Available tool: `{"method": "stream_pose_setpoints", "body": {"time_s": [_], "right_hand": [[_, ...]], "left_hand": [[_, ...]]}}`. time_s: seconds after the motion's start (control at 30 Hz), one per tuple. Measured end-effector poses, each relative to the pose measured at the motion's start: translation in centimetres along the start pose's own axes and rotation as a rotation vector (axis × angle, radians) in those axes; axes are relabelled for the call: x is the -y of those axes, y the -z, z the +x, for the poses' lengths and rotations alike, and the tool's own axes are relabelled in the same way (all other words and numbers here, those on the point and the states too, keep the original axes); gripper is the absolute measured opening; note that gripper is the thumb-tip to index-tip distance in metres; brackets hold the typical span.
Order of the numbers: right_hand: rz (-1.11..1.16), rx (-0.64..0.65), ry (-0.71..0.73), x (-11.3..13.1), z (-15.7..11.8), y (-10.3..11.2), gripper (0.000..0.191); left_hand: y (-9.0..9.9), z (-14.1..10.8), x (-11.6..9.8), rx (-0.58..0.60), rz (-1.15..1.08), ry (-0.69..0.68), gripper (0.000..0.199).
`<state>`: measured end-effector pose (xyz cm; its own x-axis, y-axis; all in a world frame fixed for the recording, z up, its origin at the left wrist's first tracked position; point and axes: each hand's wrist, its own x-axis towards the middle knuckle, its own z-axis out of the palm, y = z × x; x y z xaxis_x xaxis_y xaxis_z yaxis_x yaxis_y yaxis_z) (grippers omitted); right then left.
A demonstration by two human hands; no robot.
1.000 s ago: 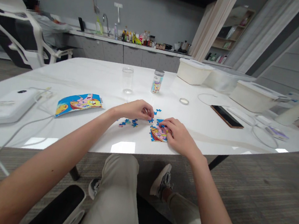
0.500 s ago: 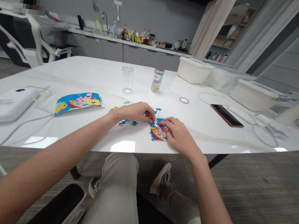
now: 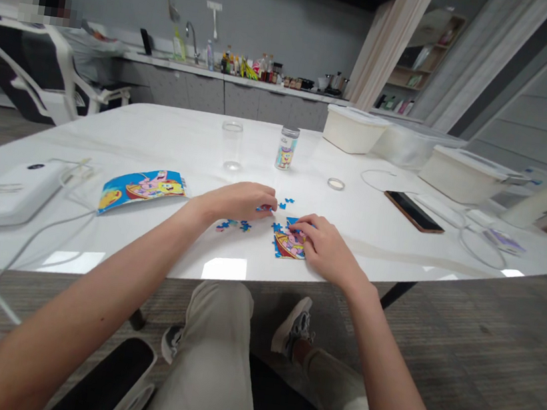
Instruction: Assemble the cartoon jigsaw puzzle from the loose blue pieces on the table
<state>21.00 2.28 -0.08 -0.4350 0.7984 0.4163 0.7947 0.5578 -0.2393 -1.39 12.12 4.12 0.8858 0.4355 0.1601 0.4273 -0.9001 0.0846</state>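
A partly joined jigsaw puzzle [image 3: 288,245] with a blue, pink and yellow cartoon picture lies near the table's front edge. My right hand [image 3: 327,247] covers its right side, with fingers bent and fingertips pressed on its upper part. Left of the puzzle, my left hand [image 3: 244,201] is low over the table, its fingers closed at a blue jigsaw piece [image 3: 263,209] that is partly hidden. Several loose pieces [image 3: 234,225] lie below that hand. Beyond the puzzle are two more blue pieces [image 3: 289,201]. To the left, a curled picture sheet [image 3: 144,189] shows similar cartoon figures.
A clear jar [image 3: 231,146], a cartoon-labelled can [image 3: 287,149] and a round lid [image 3: 335,183] stand farther back. A phone [image 3: 413,212], cables and white boxes [image 3: 354,131] are at right. A white device [image 3: 8,190] with a cable lies left. Another person sits beyond the table.
My left hand has moved left, away from the puzzle's upper edge, to loose pieces. A blue piece now shows at the puzzle's upper left. My right hand stays on the puzzle.
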Motion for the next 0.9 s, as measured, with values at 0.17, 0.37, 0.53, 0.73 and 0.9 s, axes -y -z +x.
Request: {"method": "stream_pose_setpoints", "body": {"time_s": [0.17, 0.37, 0.53, 0.73, 0.9], "right_hand": [[0.002, -0.016, -0.005, 0.0, -0.1, 0.0, 0.036], [0.021, -0.045, -0.027, -0.3, -0.1, -0.1, 0.035], [0.037, -0.073, -0.071, -0.5, -0.1, -0.3, 0.038], [0.067, -0.095, -0.102, -0.6, -0.1, -0.3, 0.04], [0.079, -0.121, -0.106, -0.2, -0.1, -0.1, 0.041]], "left_hand": [[0.6, -1.1, 1.6, 0.026, 0.168, 0.112, 0.028], [0.3, -1.4, 2.1, 0.061, 0.13, 0.189, 0.028], [-1.3, -1.0, 2.4, -0.004, 0.059, 0.189, 0.036], [-2.4, -0.5, 3.0, -0.089, -0.145, 0.19, 0.023], [-2.1, -0.2, 2.5, -0.114, -0.245, 0.269, 0.016]]}}
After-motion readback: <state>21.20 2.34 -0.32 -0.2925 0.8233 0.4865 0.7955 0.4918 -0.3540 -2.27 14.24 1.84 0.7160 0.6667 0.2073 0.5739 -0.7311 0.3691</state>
